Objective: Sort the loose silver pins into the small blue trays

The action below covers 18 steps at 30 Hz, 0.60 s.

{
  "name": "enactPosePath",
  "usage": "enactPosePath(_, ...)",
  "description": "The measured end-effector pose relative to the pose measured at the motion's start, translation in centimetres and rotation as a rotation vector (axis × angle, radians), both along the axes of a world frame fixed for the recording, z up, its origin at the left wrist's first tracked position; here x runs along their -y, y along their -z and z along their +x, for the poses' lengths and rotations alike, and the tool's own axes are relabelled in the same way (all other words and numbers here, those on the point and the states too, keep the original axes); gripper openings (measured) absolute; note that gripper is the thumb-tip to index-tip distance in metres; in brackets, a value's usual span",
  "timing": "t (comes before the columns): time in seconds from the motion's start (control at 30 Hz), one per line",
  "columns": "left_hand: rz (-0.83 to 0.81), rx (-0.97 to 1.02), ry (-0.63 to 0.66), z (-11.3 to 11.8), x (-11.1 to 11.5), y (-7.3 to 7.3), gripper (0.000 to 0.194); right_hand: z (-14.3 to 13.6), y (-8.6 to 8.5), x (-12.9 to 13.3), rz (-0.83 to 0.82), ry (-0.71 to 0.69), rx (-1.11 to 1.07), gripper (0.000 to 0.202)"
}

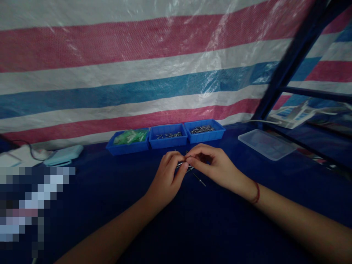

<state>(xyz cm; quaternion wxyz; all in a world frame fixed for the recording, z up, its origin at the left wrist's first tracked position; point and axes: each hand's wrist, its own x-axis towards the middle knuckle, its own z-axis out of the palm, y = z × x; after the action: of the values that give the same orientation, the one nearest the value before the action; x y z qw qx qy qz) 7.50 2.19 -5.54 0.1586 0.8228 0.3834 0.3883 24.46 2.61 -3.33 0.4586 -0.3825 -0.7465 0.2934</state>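
I see left hand [167,174] and right hand [213,163] meet mid-frame.
Fingers draw narrow, probably for fine control; whether they grip anything, I cannot tell. Pins [200,180] lie beneath and just below; bins [168,143] stand above, seemingly for easy reach.

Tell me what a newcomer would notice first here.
Probably the red, white and blue striped sheet filling the background. Next come the left hand and right hand, close together near the centre, with thin metal pieces about them. Just beyond stand three blue trays in a row, the leftmost holding green pieces.
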Motion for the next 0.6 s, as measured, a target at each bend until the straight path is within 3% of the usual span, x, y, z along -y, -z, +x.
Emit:
enactPosePath(0.2,0.039,0.105,-0.088,0.0,0.0,0.0,0.005,0.1,0.4,-0.3,-0.007,0.018,0.033,0.011)
enactPosePath(0.33,0.057,0.141,-0.107,0.1,0.0,0.2,0.004,0.1,0.7,-0.3,-0.019,-0.049,0.105,0.013)
enactPosePath(0.43,0.026,0.173,-0.134,0.0,-0.2,0.8,0.014,0.5,0.5,-0.8,0.016,-0.091,0.166,0.019)
enactPosePath(0.5,-0.013,0.175,-0.163,0.1,-0.3,1.2,0.029,1.3,0.3,-1.7,0.118,0.020,0.210,0.020)
enactPosePath(0.6,-0.035,0.037,-0.141,0.2,-0.4,1.3,0.031,3.1,0.1,-4.1,0.307,0.393,0.294,0.022)
